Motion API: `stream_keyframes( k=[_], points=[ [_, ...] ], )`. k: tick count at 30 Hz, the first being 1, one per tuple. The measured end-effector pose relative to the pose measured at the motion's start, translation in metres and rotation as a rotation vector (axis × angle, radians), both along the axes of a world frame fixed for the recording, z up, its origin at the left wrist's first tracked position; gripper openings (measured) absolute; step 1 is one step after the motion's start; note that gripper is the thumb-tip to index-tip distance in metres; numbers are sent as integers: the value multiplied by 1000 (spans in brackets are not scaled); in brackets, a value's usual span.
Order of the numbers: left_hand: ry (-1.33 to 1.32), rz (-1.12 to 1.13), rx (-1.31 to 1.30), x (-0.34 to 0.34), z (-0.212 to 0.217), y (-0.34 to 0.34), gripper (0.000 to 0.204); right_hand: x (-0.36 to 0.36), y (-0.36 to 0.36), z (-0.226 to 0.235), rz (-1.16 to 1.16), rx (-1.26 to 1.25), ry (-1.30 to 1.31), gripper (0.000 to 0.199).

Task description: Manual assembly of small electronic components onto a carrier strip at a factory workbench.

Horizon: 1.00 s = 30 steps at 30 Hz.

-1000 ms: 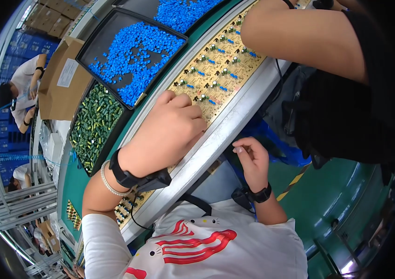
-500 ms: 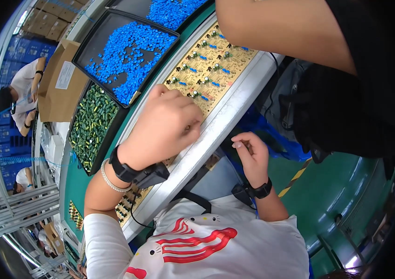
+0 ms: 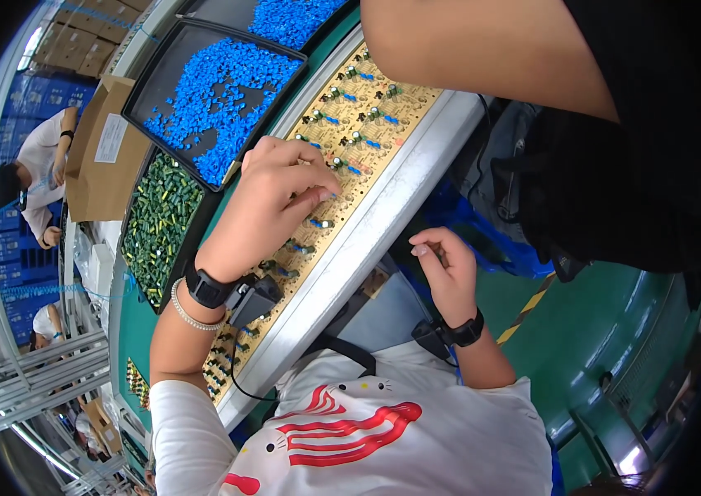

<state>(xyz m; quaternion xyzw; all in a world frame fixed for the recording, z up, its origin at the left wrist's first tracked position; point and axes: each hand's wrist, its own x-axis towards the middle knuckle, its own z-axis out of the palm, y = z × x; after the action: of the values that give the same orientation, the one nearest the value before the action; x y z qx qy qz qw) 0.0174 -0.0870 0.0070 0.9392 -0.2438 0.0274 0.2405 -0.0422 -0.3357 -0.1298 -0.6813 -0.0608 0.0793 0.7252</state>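
Observation:
My left hand [image 3: 276,186] is over a long row of tan circuit boards [image 3: 383,165], thumb and forefinger pinched together close to the board. Whatever the tips hold is too small to make out. Small blue, green and black parts stand on the boards. Lower and to the right, my right hand [image 3: 449,277] is held away from the boards, beyond the metal rail. Its fingers are curled, with thumb and forefinger tips almost meeting; anything inside is hidden. Both wrists wear black bands with small dark devices.
Beyond the boards lie black trays of blue parts [image 3: 218,99] and green parts [image 3: 160,223]. A cardboard box [image 3: 106,153] stands behind. A silver rail [image 3: 416,174] edges the bench. Another person's arm [image 3: 482,54] reaches over the boards at upper right; others work across the line.
My left hand has turned and shifted slightly left, its pinching fingertips now showing at the board. Boards beneath it are more exposed. The right hand has barely moved.

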Motion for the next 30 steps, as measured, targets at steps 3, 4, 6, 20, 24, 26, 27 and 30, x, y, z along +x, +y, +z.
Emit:
stream_keyframes(
  k=[3,4,6,20,24,26,27,30],
  points=[
    [101,65,-6,-1,-3,0,15,0,0,0,-4,-12,-10,11],
    [117,76,-7,0,-5,-1,15,0,0,0,-10,-24,-15,10],
    [135,87,-8,-1,-6,-1,15,1,0,2,-14,-32,-18,10],
    [111,110,-28,-2,-11,3,13,-1,2,0,-20,-48,-27,10],
    [94,118,-29,-4,-12,3,14,0,2,1,-21,-63,-37,10],
    [62,106,-6,-5,-12,4,15,0,3,1,-21,-67,-39,10],
    [63,106,-6,-6,-12,3,15,-1,5,1,-51,-53,-43,10],
    [15,94,56,-9,-11,0,17,-1,6,1,-83,-42,-52,11]
  ],
)
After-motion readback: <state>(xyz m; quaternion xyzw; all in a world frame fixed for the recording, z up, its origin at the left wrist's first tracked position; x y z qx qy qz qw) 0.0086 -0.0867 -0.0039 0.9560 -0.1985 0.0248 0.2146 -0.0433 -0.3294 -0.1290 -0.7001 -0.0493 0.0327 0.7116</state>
